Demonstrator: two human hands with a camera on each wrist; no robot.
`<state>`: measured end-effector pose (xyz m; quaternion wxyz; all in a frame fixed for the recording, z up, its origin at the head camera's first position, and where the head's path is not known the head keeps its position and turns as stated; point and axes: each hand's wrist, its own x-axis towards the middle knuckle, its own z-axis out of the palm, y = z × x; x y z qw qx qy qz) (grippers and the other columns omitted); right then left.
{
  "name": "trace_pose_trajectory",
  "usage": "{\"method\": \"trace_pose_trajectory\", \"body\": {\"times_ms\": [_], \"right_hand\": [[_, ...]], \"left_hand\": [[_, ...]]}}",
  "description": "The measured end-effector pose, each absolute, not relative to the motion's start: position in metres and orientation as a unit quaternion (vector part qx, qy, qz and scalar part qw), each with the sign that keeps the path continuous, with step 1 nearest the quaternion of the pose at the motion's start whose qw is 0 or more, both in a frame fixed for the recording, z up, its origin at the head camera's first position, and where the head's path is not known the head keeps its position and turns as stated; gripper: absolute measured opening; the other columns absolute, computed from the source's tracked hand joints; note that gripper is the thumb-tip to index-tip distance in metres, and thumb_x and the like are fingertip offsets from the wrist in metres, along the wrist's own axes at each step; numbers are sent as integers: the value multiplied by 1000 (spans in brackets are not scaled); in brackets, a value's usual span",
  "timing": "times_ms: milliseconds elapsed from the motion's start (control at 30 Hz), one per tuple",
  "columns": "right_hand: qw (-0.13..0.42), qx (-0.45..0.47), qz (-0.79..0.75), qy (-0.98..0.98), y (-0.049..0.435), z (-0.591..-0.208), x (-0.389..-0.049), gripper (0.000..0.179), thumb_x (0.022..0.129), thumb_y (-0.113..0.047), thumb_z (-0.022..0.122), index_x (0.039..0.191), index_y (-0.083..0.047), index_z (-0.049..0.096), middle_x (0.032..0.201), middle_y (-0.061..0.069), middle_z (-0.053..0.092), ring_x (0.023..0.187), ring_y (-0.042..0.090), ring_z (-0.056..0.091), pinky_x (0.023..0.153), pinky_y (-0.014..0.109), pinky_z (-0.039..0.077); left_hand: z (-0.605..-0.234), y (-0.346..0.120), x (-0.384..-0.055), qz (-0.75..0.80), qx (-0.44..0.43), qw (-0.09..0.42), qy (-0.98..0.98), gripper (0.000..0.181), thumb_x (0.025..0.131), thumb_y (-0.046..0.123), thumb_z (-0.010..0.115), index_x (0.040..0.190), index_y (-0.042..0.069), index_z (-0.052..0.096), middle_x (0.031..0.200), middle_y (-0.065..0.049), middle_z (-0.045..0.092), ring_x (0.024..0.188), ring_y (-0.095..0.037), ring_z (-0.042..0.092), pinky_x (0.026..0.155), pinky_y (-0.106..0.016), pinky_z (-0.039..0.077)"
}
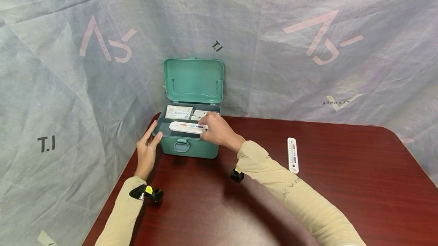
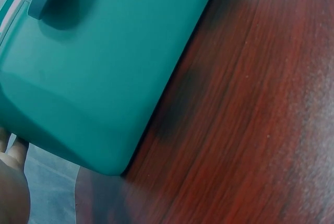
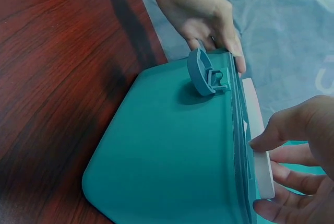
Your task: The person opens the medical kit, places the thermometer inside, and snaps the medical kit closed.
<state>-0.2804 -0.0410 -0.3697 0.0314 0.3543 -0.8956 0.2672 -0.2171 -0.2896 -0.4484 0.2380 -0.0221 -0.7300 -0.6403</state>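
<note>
My right hand (image 1: 219, 130) pinches a white wall thermometer (image 1: 186, 127) by its right end, thumb on one side and fingers on the other. The thermometer lies lengthwise over the front compartment of an open green first-aid box (image 1: 189, 148); in the right wrist view its white edge (image 3: 266, 174) shows at the box's rim. At the box's left front corner, my left hand (image 1: 146, 151) touches the wall and rim with extended fingers and thumb. The right wrist view also shows this left hand (image 3: 201, 12) against the box's end.
Behind the divider, the box holds a "Surgical" packet (image 1: 179, 112) and another white packet (image 1: 200, 115). Its lid (image 1: 194, 80) stands raised at the back. A second white thermometer (image 1: 292, 154) lies on the dark red table (image 1: 335, 185) at right. Grey cloth (image 1: 260, 48) hangs behind.
</note>
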Motion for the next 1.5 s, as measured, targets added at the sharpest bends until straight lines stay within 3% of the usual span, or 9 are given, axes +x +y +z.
{"method": "trace_pose_trajectory", "body": {"times_ms": [600,1133,1367,1500], "right_hand": [[20,354,271,-895,-47,-375,-283,32,71,-2,66,103,-1,72,97,10,65,86,19,56,69,27,47],[4,359,280,-890,-52,-377,-287,31,72,4,63,101,-1,73,97,8,67,94,19,59,78,28,50],[-7,361,282,-889,-54,-375,-289,31,72,3,66,102,-1,73,98,8,68,97,19,60,81,28,50],[-18,363,284,-887,-53,-375,-290,29,73,2,70,102,-1,73,100,8,68,99,19,60,83,29,49]], "left_hand": [[-447,-290,-216,-633,-27,234,-737,48,93,11,61,139,2,47,145,-15,41,138,-22,29,112,-45,21],[-446,-290,-215,-632,-18,229,-740,48,94,11,60,139,3,46,145,-14,41,138,-21,29,112,-42,22],[-447,-290,-217,-633,-19,239,-736,47,93,7,61,138,3,48,144,-14,42,138,-26,29,105,-19,30],[-448,-289,-217,-640,-18,236,-731,47,93,6,60,138,2,48,144,-14,42,138,-25,29,105,-19,30]]}}
